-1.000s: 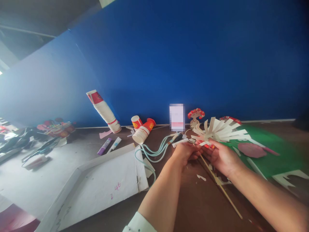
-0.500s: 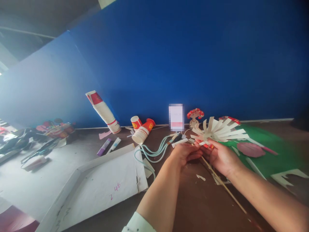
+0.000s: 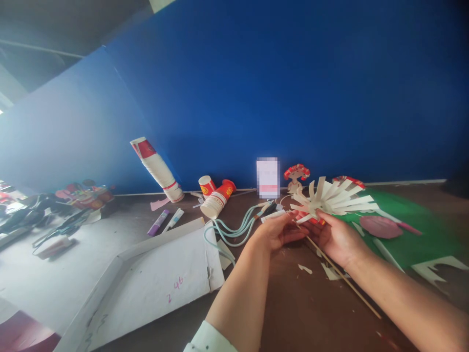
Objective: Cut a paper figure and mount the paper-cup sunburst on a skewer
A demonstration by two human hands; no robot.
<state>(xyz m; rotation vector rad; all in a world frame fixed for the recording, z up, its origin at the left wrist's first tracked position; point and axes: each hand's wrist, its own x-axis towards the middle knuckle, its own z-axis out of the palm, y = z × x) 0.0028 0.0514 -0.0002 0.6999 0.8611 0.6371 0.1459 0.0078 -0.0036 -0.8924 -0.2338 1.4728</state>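
Note:
My right hand (image 3: 340, 239) is closed round the red base of a paper cup (image 3: 333, 200), whose side is cut into white strips fanned outward. Close beside it, my left hand (image 3: 276, 232) pinches one end of a thin wooden stick (image 3: 340, 274). From there the stick slants down to the right, passing below my right hand. Just behind the fingers stands a small figure (image 3: 294, 186) with a red curled top. The fingers partly cover the cup's base, so I cannot tell whether the stick touches it.
A stack of paper cups (image 3: 157, 168) leans at the blue partition (image 3: 234, 88); more cups (image 3: 216, 198) lie beside it. Pale blue cables (image 3: 238, 234) curl near a white box lid (image 3: 146, 283). Glue sticks (image 3: 158, 222) lie behind the lid. Green paper (image 3: 428, 234) and scraps lie at right.
My left hand has shifted slightly left, and the stick has slid up and left with it. The cut cup in my right hand has barely moved.

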